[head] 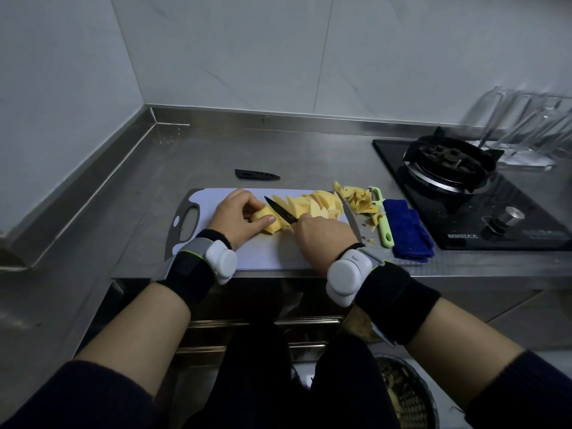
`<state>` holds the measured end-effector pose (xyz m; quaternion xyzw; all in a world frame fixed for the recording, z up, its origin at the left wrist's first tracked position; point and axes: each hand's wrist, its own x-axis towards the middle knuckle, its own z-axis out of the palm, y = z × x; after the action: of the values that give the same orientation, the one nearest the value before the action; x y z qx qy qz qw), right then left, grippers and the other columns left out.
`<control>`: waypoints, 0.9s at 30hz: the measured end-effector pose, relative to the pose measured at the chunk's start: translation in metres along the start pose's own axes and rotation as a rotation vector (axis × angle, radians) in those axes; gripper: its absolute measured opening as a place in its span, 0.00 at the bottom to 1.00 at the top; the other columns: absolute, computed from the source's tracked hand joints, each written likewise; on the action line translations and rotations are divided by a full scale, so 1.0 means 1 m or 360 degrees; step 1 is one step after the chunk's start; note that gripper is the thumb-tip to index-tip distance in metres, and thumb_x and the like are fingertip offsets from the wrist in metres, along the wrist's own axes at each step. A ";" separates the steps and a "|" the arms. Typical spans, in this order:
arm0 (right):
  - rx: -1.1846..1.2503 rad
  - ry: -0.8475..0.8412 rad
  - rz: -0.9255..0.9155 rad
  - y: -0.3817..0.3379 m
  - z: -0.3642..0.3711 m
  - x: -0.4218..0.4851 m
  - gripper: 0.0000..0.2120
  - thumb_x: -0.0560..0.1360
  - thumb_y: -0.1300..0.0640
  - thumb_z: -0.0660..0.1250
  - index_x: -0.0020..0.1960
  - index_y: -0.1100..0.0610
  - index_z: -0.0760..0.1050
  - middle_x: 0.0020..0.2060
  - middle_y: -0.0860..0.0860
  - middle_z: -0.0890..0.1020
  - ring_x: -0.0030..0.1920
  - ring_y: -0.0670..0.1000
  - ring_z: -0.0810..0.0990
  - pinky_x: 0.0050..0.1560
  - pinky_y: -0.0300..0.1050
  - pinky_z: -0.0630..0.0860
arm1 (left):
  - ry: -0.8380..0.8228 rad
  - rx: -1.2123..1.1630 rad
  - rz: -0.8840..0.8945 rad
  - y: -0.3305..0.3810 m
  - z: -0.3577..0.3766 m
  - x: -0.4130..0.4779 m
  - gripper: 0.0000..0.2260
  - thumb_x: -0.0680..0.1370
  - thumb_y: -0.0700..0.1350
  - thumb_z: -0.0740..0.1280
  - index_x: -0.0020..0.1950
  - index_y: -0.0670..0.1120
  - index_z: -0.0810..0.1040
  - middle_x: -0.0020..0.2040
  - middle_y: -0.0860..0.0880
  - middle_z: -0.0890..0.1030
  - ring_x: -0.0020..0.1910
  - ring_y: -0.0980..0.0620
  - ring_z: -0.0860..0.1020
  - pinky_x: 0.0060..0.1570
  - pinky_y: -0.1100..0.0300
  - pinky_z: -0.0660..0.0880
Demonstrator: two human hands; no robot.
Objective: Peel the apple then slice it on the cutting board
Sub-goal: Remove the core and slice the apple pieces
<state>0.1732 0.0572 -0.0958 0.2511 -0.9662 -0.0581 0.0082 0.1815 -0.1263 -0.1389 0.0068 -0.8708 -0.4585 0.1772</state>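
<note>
**Peeled apple, last piece under the knife**

Head view, sole view.

- Cutting board (247,252): white with a grey rim, lying at the front edge of the steel worktop (185,156).
- Apple piece (269,223): peeled and pale yellow, at the board's centre. Its long axis runs roughly left to right along the board.
- Left grip (236,218): on the board's left half, fingers curled over the piece's left end, holding it down.
- Right grip (322,233): on the board's right half, closed round the knife handle, which is hidden in the fist. It lies just right of the piece.
- Knife (280,209): the black blade points away and leftward, crossing the piece's right end, set across the long axis.
- Slices (315,204): heaped at the board's far right, just beyond the blade.
- Judgement: peeling is done and slicing is far along. The next cut likely comes off the right end, each one bringing the blade closer to the left fingertips.
- Off the board:
  - Peelings (356,196) and a green peeler (383,224), just past the right edge.
  - Blue cloth (408,233), beyond the peeler.
  - Black sheath (257,174), past the far edge.
  - Gas hob (464,181), well to the right.
</note>
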 end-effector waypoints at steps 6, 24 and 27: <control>0.0020 -0.0063 0.0025 -0.005 0.002 0.006 0.10 0.80 0.60 0.55 0.57 0.62 0.70 0.49 0.57 0.81 0.47 0.60 0.80 0.40 0.48 0.69 | 0.0004 0.0010 -0.0008 0.001 -0.001 0.000 0.12 0.70 0.45 0.77 0.47 0.42 0.78 0.49 0.48 0.77 0.47 0.51 0.78 0.53 0.56 0.78; 0.0004 -0.0156 0.0020 -0.007 0.010 0.008 0.11 0.80 0.62 0.54 0.60 0.63 0.69 0.51 0.58 0.80 0.50 0.59 0.81 0.43 0.50 0.71 | 0.0003 -0.0012 0.0004 -0.003 0.001 0.001 0.12 0.69 0.44 0.78 0.46 0.42 0.78 0.49 0.47 0.77 0.48 0.49 0.79 0.54 0.52 0.78; -0.0018 -0.0135 0.0015 -0.005 0.010 0.007 0.11 0.80 0.62 0.54 0.59 0.63 0.70 0.51 0.57 0.80 0.49 0.59 0.81 0.42 0.50 0.72 | 0.0004 -0.0007 0.0000 -0.003 0.001 0.001 0.12 0.69 0.45 0.78 0.45 0.42 0.78 0.49 0.47 0.77 0.48 0.48 0.79 0.54 0.51 0.78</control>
<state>0.1693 0.0503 -0.1064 0.2439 -0.9665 -0.0742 -0.0309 0.1793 -0.1279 -0.1417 0.0068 -0.8697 -0.4603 0.1783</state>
